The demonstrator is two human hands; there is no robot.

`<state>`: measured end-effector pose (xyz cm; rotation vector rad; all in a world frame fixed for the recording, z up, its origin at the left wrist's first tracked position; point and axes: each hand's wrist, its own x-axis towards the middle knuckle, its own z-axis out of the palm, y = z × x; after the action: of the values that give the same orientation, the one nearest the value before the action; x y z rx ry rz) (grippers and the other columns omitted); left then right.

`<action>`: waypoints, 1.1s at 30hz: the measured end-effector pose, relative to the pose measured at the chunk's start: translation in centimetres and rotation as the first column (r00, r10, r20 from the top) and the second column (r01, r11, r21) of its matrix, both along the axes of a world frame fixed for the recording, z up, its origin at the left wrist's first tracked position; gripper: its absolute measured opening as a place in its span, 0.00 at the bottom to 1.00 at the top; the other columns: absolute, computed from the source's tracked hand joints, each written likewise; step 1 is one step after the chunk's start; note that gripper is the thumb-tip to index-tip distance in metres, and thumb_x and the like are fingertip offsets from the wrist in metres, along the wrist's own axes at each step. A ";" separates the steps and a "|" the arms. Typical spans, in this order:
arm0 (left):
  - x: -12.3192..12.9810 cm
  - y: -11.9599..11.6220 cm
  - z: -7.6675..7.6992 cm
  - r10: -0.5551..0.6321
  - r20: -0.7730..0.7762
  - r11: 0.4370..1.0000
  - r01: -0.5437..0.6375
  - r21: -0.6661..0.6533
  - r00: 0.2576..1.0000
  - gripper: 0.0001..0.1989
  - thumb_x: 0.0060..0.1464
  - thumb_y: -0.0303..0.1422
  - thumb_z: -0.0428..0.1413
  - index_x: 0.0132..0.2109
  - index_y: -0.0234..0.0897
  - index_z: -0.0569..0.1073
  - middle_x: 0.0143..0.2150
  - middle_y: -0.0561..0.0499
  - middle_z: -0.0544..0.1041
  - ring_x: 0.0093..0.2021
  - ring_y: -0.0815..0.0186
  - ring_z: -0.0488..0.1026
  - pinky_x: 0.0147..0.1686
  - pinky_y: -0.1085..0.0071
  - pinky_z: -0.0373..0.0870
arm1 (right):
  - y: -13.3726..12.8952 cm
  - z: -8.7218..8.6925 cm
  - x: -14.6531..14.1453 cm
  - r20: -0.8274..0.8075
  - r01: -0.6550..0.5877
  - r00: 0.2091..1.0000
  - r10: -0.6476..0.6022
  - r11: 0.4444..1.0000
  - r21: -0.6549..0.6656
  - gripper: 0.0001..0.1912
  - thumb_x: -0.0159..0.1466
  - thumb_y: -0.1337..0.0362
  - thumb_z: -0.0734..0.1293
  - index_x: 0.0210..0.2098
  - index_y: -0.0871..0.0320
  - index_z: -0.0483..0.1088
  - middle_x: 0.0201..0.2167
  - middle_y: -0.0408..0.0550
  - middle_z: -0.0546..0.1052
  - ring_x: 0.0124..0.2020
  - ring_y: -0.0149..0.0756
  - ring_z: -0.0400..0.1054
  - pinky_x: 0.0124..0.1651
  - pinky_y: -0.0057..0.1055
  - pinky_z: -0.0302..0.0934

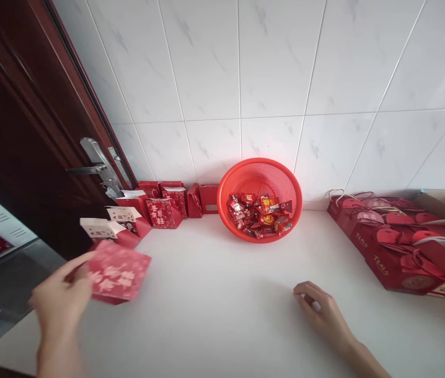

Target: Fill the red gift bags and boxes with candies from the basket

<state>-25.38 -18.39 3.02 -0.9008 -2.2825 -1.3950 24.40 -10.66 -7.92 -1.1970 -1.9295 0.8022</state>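
A red box with pale lettering is pinched in my left hand above the left part of the white table. It is slightly blurred by motion. Just behind it, several red boxes stand along the wall, some with pale flaps raised. My right hand is curled over the table at the right, fingers bent together; whether anything small is between them is hidden. A red plastic basket with wrapped candies leans near the wall, beyond and between my hands.
Several red boxes with string handles are grouped on the table's right side, beside a cardboard box. White tiles cover the wall behind. A dark wooden door with a metal handle borders the table's left side.
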 end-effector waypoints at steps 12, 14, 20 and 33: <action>15.6 9.9 0.8 -0.855 0.409 0.390 0.915 0.100 0.320 0.30 0.51 0.48 0.60 0.57 0.36 0.73 0.54 0.39 0.79 0.55 0.50 0.75 0.51 0.60 0.74 | 0.0 1.0 -1.1 -0.034 0.054 0.998 -0.058 0.992 -0.115 0.19 0.65 0.47 0.62 0.39 0.56 0.73 0.21 0.42 0.67 0.23 0.33 0.61 0.29 0.31 0.61; 17.3 10.9 0.5 -0.871 0.439 0.292 0.951 0.102 0.220 0.28 0.52 0.46 0.59 0.56 0.36 0.73 0.52 0.40 0.80 0.53 0.51 0.76 0.50 0.60 0.74 | 0.1 1.4 -2.1 -0.071 0.013 0.997 -0.024 0.988 -0.155 0.23 0.63 0.46 0.64 0.48 0.56 0.70 0.22 0.41 0.68 0.25 0.34 0.64 0.32 0.32 0.64; 21.2 12.5 0.1 -0.901 0.430 0.117 0.988 0.103 0.062 0.20 0.55 0.40 0.59 0.53 0.38 0.76 0.49 0.43 0.81 0.53 0.54 0.76 0.51 0.63 0.72 | 1.2 1.2 -5.6 -0.194 -0.079 0.981 0.030 0.965 -0.252 0.41 0.59 0.46 0.69 0.65 0.58 0.54 0.33 0.46 0.74 0.27 0.35 0.67 0.34 0.34 0.65; 23.5 12.9 -0.7 -0.871 0.491 0.077 0.986 0.148 -0.006 0.22 0.53 0.49 0.60 0.45 0.35 0.80 0.43 0.46 0.81 0.39 0.60 0.75 0.36 0.71 0.68 | 2.1 0.2 -6.4 -0.262 -0.066 0.965 -0.006 0.962 -0.266 0.25 0.59 0.56 0.67 0.54 0.57 0.65 0.23 0.40 0.71 0.24 0.32 0.63 0.28 0.28 0.56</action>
<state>-1.87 -5.54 2.36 -2.9714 -1.9951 -1.9153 18.00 -8.56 -7.67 -1.1550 -1.6623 1.2099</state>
